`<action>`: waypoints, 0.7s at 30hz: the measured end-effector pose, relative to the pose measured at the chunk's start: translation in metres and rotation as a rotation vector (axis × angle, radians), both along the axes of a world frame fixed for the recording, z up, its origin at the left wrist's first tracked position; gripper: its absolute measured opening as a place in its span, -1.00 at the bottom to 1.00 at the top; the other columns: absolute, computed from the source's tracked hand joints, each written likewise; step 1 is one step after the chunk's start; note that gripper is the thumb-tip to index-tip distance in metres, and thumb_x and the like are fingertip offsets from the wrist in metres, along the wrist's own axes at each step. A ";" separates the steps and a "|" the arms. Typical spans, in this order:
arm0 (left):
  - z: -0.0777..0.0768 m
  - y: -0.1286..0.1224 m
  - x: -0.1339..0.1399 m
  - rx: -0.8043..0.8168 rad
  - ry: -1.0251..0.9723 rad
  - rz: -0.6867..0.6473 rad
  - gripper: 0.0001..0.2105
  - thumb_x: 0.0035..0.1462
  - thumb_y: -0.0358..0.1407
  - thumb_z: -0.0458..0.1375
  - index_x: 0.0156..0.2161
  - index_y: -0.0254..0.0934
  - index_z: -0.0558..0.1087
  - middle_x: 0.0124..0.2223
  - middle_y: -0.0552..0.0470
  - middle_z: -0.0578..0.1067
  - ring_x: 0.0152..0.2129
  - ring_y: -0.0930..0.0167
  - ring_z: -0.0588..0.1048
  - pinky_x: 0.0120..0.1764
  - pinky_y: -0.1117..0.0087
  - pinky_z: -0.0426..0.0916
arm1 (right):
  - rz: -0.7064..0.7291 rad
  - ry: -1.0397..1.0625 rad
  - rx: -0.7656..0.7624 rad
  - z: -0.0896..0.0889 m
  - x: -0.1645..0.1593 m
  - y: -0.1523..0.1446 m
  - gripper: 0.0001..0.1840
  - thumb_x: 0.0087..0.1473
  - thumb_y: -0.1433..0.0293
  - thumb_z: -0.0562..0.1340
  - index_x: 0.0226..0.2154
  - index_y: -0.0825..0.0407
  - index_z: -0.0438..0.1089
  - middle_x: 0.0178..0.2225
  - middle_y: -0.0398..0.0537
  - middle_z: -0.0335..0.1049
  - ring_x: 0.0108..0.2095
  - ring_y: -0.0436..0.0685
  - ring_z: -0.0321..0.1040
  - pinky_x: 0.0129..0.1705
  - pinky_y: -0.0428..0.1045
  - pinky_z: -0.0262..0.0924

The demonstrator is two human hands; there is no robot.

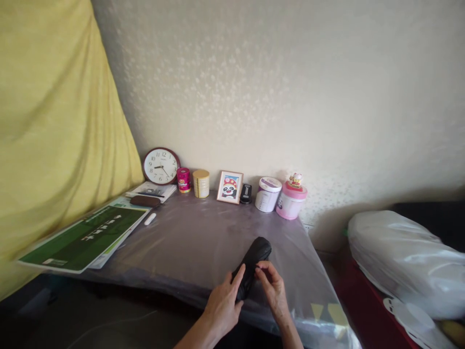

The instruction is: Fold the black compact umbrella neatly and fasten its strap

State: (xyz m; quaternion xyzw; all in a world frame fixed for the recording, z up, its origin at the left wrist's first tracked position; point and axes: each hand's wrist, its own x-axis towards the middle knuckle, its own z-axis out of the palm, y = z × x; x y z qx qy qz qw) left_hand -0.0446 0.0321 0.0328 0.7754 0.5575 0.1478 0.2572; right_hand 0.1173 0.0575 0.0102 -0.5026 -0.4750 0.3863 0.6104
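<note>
The left hand grasps a long, rounded, soft-looking black object by the near edge of the grey, plastic-covered table. The right hand bends its fingertips to its side; I cannot tell what they grip. Beyond stand 2 round lidded tubs, white and pink.

Arranged along rear of table, left to right: clock, can, jar, picture frame, tub, second tub under figurine; at left: papers; at front, between left hand and right hand: bundle; right of table: bag.
</note>
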 end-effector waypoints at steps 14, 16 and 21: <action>0.003 -0.001 0.002 -0.009 0.113 -0.067 -0.29 0.04 -0.48 0.05 0.21 0.12 -0.14 0.19 -0.15 0.17 -0.17 0.20 0.46 -0.11 0.18 0.30 | 0.161 0.078 -0.078 0.015 0.007 -0.005 -0.71 -0.23 0.20 0.36 -0.45 0.02 0.41 -0.52 -0.20 0.33 -0.50 0.03 0.31 -0.35 -0.05 0.21; 0.003 -0.002 0.002 0.003 0.141 -0.075 -0.29 0.04 -0.47 0.06 0.21 0.11 -0.12 0.18 -0.16 0.17 -0.18 0.20 0.46 -0.12 0.19 0.32 | 0.189 0.016 -0.068 0.015 0.006 0.000 -0.73 -0.17 0.18 0.33 -0.44 0.02 0.40 -0.55 -0.20 0.31 -0.50 0.02 0.29 -0.36 -0.06 0.20; 0.000 -0.003 0.004 0.032 0.220 -0.080 -0.31 0.04 -0.48 0.07 0.21 0.07 -0.10 0.17 -0.20 0.17 -0.19 0.23 0.48 -0.15 0.23 0.35 | 0.226 -0.260 -0.034 0.015 0.002 0.014 -0.80 -0.01 0.23 0.19 -0.42 0.02 0.36 -0.49 -0.18 0.29 -0.50 0.00 0.27 -0.40 -0.08 0.21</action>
